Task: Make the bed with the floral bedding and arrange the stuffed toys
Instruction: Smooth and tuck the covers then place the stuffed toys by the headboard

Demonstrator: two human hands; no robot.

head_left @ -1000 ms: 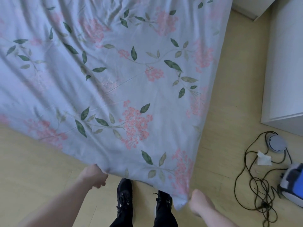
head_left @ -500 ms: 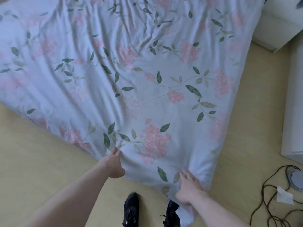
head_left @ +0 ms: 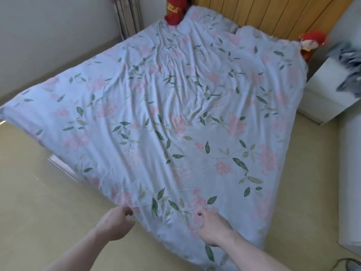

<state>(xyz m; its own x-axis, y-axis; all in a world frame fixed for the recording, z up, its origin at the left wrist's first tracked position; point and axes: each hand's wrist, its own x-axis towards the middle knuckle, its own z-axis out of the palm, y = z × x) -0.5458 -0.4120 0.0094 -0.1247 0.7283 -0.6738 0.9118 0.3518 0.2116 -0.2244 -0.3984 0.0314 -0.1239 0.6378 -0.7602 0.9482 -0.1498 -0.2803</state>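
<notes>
Our left hand (head_left: 115, 223) has its fingers curled and pinches the near edge of the floral duvet (head_left: 175, 124). Our right hand (head_left: 212, 229) lies on top of the fabric close to that edge with its fingers bent down into the cloth; we cannot tell whether it grips a fold or only presses. From our hands the duvet spreads over the whole bed, creased across its middle, up to the wooden headboard (head_left: 273, 14). A red stuffed toy (head_left: 174, 11) stands at the far left corner, another red stuffed toy (head_left: 310, 45) at the far right, beside a white nightstand (head_left: 328, 90).
</notes>
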